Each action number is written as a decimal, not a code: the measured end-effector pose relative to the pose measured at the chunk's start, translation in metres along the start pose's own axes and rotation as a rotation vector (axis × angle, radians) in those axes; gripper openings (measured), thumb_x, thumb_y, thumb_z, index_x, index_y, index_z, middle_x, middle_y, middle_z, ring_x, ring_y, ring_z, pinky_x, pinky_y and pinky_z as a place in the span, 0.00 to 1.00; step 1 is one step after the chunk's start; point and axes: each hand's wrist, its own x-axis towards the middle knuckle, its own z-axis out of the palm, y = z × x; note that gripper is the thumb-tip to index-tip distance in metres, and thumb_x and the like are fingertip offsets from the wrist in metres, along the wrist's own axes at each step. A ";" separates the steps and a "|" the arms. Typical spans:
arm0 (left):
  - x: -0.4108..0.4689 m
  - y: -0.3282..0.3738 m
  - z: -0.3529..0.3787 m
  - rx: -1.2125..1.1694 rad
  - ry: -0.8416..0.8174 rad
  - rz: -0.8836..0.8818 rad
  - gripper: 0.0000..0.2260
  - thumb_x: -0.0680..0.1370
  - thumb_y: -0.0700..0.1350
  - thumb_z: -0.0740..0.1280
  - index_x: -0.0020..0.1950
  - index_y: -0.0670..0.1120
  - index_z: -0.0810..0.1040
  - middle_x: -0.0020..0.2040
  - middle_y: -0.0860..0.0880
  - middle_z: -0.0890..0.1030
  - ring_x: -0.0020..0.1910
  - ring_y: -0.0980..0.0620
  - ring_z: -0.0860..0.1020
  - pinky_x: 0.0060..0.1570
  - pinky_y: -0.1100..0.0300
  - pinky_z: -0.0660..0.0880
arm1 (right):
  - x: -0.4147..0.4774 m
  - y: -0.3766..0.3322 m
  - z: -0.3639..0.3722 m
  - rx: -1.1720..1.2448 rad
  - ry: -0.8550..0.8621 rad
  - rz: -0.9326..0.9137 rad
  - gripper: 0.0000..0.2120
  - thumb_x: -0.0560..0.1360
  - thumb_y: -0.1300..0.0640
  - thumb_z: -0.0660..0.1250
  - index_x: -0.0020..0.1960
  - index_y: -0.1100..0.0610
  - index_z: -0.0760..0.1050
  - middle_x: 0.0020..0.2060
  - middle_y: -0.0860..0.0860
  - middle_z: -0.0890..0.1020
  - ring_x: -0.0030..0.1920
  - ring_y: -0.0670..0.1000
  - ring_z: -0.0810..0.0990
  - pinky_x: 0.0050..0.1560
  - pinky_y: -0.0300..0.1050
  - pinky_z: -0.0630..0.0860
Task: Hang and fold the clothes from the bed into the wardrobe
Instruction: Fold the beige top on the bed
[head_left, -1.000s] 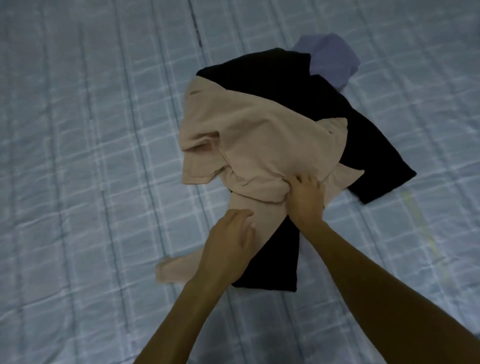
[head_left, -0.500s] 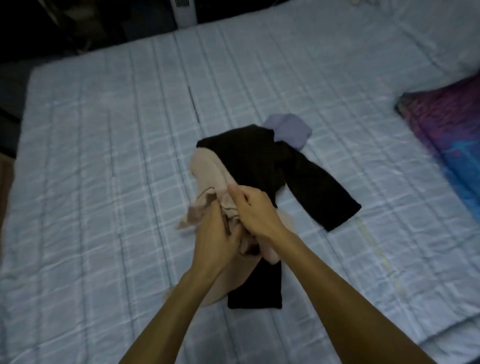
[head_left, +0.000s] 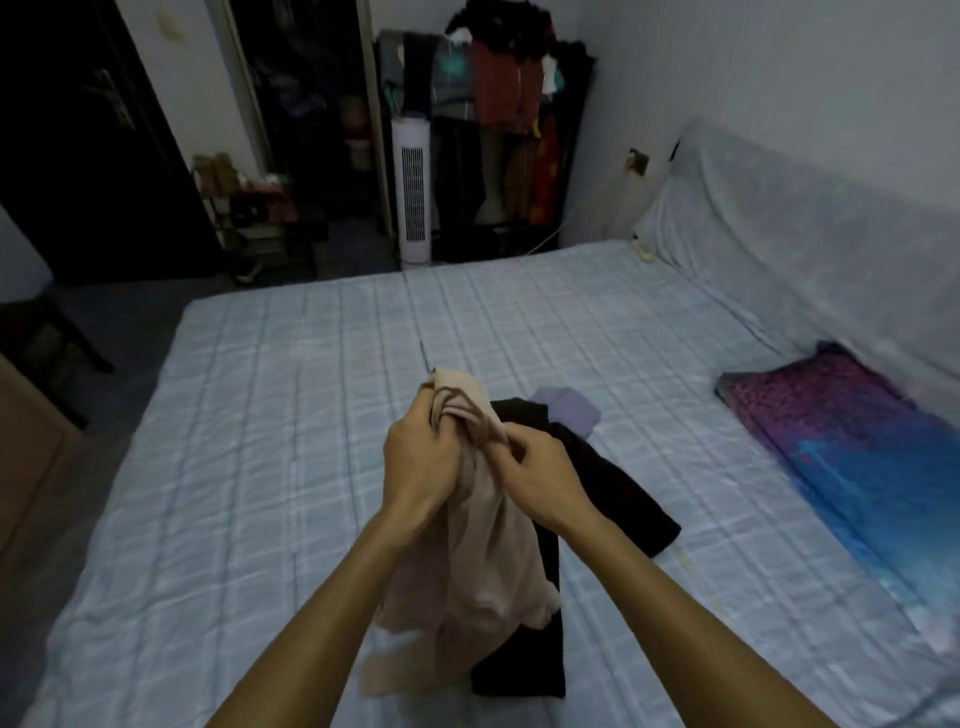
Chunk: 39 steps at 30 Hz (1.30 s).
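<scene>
A beige garment hangs bunched above the bed, its lower end trailing on the sheet. My left hand grips its top on the left and my right hand pinches the fabric just beside it. Under and behind it a black garment lies spread on the light blue checked bed. A small lilac garment lies at the black one's far end. An open rack of hanging clothes stands against the far wall.
A purple and blue pillow lies on the bed's right side by the covered headboard. A white tower fan stands past the bed's far edge. A dark door and a cluttered low shelf are at the far left.
Both hands have gathered the beige garment and lifted it off the black one. My view has tilted up from the bed, bringing the far wall and clothes rack into sight.
</scene>
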 end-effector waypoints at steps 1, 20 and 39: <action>-0.002 0.005 -0.012 0.006 0.007 0.026 0.12 0.79 0.44 0.58 0.59 0.44 0.75 0.41 0.49 0.80 0.40 0.50 0.78 0.37 0.60 0.69 | -0.003 -0.010 0.001 -0.013 0.024 -0.002 0.10 0.78 0.51 0.61 0.40 0.44 0.76 0.32 0.43 0.79 0.33 0.42 0.75 0.34 0.43 0.72; -0.047 0.044 -0.193 -0.036 0.145 0.127 0.14 0.81 0.46 0.58 0.37 0.43 0.71 0.32 0.50 0.72 0.32 0.56 0.69 0.33 0.63 0.65 | -0.035 -0.156 0.013 0.000 0.102 -0.127 0.14 0.81 0.51 0.57 0.44 0.56 0.78 0.37 0.51 0.80 0.39 0.48 0.77 0.40 0.45 0.72; -0.119 0.120 -0.166 -0.085 0.353 0.018 0.12 0.81 0.47 0.60 0.43 0.51 0.82 0.39 0.53 0.82 0.40 0.56 0.79 0.43 0.56 0.76 | -0.148 -0.065 0.034 -0.256 -0.459 -0.045 0.28 0.65 0.52 0.72 0.63 0.51 0.67 0.55 0.51 0.77 0.50 0.54 0.79 0.48 0.52 0.79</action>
